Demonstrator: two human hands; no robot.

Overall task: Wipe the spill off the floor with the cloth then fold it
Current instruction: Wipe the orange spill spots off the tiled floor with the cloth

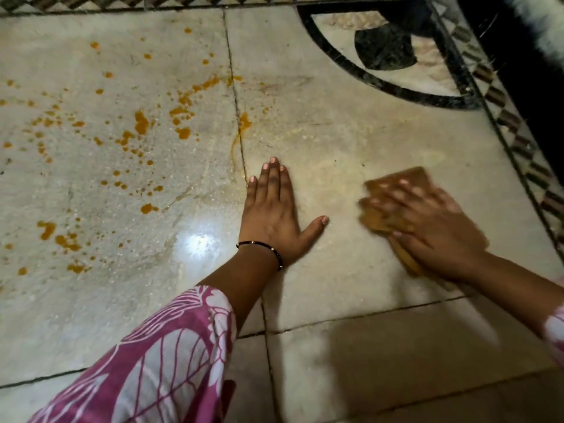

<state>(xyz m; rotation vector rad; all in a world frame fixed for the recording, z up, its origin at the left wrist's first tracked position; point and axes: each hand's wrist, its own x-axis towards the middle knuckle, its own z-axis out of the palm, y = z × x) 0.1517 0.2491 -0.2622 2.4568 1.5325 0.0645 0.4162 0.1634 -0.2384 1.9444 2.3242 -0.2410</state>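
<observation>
1. We saw the left hand lying flat on the pale marble floor, fingers straight and together, thumb spread out to the side, holding nothing; its grip was open.
2. A thin dark bracelet sat at that wrist, and a pink-and-white patterned sleeve covered the forearm.
3. The right hand pressed down on a brown cloth, fingers spread straight over it; the hand and cloth were blurred, yet the grip looked open, pressing rather than clutching.
4. The cloth lay on the floor under that hand, to the right of the left hand and apart from it.
5. The orange spill was scattered in drops and splashes across the tile left of the left hand, well apart from the cloth.
6. A dark curved inlay marked the floor at the upper right.
</observation>
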